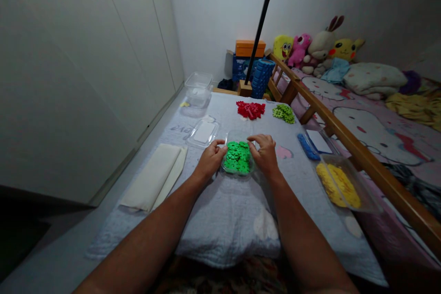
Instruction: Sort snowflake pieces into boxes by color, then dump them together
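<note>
A cloth (227,220) is covering the work surface. At its centre, a tray (238,175) is standing between the left hand (211,158) and the right hand (266,151); small pieces (237,156) are lying inside. A folded cloth (153,177) is lying at left, nearer the wearer. A lid (204,131) is lying left of and behind the tray. Beyond that, stacked tubs (199,81) are standing at the far-left corner. Behind the tray, a left pile (251,110) and a right pile (284,113) are lying apart. At right, a filled tub (368,193) is resting near the bed rail (330,121). Plush toys (320,48) are sitting beyond the rail, against the wall (213,14).
</note>
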Action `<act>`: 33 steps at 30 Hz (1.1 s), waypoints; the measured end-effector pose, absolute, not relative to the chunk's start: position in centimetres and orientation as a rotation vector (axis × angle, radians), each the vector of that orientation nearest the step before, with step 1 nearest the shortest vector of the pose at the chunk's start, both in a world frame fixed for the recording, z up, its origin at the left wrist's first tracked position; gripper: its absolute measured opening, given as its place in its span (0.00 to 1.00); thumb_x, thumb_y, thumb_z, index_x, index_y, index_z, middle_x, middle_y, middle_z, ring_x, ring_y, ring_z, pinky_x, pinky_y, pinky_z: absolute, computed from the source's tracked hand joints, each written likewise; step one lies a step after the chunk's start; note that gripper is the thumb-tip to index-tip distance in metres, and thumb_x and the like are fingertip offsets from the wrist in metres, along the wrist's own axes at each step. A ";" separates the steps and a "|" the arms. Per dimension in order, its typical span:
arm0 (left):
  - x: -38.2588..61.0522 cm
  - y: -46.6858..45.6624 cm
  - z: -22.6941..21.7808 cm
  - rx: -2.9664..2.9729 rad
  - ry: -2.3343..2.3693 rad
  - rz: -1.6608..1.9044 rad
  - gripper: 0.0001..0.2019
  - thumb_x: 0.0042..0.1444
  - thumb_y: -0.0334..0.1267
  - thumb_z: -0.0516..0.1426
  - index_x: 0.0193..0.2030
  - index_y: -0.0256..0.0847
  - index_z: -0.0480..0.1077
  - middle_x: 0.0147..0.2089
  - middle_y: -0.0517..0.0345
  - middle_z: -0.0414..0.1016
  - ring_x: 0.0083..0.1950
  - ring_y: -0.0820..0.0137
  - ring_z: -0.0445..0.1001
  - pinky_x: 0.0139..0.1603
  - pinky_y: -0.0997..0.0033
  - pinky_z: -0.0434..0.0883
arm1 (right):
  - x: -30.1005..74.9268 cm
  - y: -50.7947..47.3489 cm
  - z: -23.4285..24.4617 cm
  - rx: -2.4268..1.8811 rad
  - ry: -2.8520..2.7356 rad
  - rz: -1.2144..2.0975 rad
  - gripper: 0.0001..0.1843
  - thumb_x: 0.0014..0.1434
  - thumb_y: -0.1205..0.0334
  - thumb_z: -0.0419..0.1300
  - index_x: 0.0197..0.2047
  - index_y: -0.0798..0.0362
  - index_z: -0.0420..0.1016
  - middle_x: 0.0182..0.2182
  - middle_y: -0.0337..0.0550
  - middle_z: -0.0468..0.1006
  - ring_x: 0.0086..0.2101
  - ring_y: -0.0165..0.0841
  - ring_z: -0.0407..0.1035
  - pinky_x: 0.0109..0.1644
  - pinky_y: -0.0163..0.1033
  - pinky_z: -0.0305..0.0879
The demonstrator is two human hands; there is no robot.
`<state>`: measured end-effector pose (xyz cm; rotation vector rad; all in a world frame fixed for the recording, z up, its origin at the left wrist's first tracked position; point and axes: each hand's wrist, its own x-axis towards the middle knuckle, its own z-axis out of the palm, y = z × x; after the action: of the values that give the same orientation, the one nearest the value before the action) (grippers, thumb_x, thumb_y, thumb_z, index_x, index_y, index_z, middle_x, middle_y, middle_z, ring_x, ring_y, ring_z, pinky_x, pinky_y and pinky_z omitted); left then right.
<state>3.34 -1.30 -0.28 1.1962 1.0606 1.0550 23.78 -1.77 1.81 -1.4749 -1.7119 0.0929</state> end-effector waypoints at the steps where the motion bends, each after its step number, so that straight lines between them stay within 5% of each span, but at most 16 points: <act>1: 3.3 -1.3 -0.2 1.200 1.070 1.055 0.24 0.56 0.55 0.61 0.52 0.40 0.71 0.24 0.68 0.65 0.22 0.75 0.63 0.23 0.77 0.56 | 24.1 -1.7 1.6 -1.448 -1.652 0.097 0.07 0.62 0.62 0.60 0.39 0.48 0.81 0.40 0.44 0.83 0.44 0.42 0.69 0.54 0.49 0.58; 12: 1.2 -0.3 0.6 1.574 1.468 1.152 0.14 0.58 0.42 0.57 0.49 0.40 0.74 0.25 0.66 0.63 0.28 0.70 0.66 0.33 0.70 0.62 | 25.3 -0.4 -1.0 -1.435 -1.218 0.304 0.15 0.56 0.52 0.58 0.37 0.53 0.78 0.36 0.46 0.78 0.34 0.36 0.68 0.43 0.43 0.66; 20: 0.2 0.2 0.5 2.116 1.902 0.897 0.11 0.61 0.35 0.56 0.47 0.39 0.77 0.46 0.46 0.76 0.50 0.56 0.74 0.53 0.59 0.67 | 25.9 -0.1 -2.2 -1.466 -1.142 0.389 0.17 0.54 0.50 0.58 0.37 0.53 0.78 0.35 0.44 0.78 0.35 0.36 0.69 0.45 0.44 0.67; 33: -0.1 0.4 0.0 2.227 2.088 0.556 0.13 0.62 0.39 0.57 0.50 0.44 0.80 0.49 0.43 0.76 0.55 0.50 0.70 0.50 0.55 0.64 | 25.8 -0.1 -2.5 -1.491 -1.151 0.408 0.16 0.53 0.51 0.58 0.37 0.53 0.78 0.34 0.45 0.80 0.35 0.38 0.71 0.45 0.45 0.68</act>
<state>-0.10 0.43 -0.04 2.2267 2.0884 0.5556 25.78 -0.09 -2.54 -1.4907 -1.1507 0.4079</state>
